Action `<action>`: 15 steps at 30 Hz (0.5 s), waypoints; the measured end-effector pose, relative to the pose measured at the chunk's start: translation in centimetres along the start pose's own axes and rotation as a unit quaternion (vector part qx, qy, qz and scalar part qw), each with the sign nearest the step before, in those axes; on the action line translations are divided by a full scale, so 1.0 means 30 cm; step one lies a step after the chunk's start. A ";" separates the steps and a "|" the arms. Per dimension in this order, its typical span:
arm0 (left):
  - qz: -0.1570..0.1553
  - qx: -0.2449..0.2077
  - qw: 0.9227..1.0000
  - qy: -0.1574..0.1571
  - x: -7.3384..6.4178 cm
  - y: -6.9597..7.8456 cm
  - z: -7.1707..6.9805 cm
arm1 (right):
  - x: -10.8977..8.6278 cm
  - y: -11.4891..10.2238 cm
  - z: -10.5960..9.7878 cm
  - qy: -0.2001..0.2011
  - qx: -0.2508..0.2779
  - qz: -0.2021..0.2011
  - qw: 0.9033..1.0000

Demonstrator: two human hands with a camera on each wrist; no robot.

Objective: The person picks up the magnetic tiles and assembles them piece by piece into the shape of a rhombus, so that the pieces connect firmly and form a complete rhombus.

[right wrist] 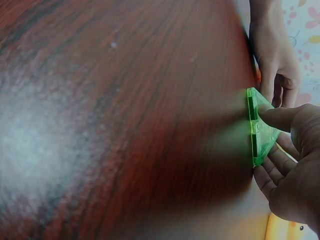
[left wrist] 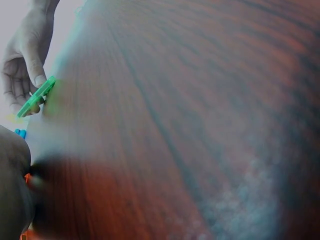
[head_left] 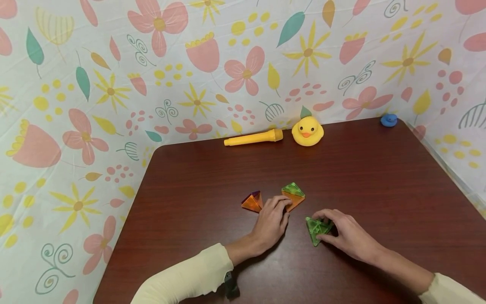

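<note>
My right hand (head_left: 353, 236) pinches a green translucent triangular magnetic tile (head_left: 316, 230) between thumb and fingers. In the right wrist view the green tile (right wrist: 260, 127) stands on edge against the thumb. My left hand (head_left: 270, 221) rests on the table, its fingertips touching an orange triangular tile (head_left: 293, 202). That orange tile lies edge to edge with another green tile (head_left: 294, 189), in a diamond shape. Just left of the left hand lies an orange and purple tile piece (head_left: 252, 202). The left wrist view shows the left hand (left wrist: 12, 185) only in part.
Along the back edge of the brown table (head_left: 190, 185) are a yellow toy microphone (head_left: 252, 138) and a yellow rubber duck (head_left: 307, 131). A small blue duck (head_left: 389, 120) sits at the far right corner. Flowered cloth (head_left: 114, 84) hangs behind and beside the table.
</note>
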State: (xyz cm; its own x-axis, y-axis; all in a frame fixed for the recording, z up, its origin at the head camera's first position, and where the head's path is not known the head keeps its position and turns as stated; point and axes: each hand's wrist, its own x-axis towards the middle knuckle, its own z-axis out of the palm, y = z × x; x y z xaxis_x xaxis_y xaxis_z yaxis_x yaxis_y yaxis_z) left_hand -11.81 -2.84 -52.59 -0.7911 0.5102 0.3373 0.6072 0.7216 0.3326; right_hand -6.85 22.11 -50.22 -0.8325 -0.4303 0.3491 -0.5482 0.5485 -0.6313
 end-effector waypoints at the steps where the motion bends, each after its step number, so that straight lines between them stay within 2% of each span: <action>1: 0.000 0.000 1.000 0.000 0.000 0.000 0.001 | 0.001 0.000 -0.001 -0.002 0.006 0.001 1.000; 11: 0.006 0.009 1.000 0.004 -0.001 -0.007 0.009 | 0.026 -0.001 -0.015 -0.028 0.042 0.035 0.998; 15: 0.007 0.009 1.000 0.005 -0.002 -0.007 0.008 | 0.032 -0.002 -0.025 -0.030 0.047 0.036 0.998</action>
State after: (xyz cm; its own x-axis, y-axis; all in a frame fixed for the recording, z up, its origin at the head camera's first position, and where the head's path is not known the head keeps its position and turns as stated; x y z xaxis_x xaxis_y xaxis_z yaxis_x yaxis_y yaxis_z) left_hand -11.91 -2.91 -52.89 -0.7812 0.5159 0.3516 0.6173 0.7227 0.3110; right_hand -7.68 22.21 -49.32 -0.8619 -0.4358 0.2590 -0.4742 0.5122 -0.7161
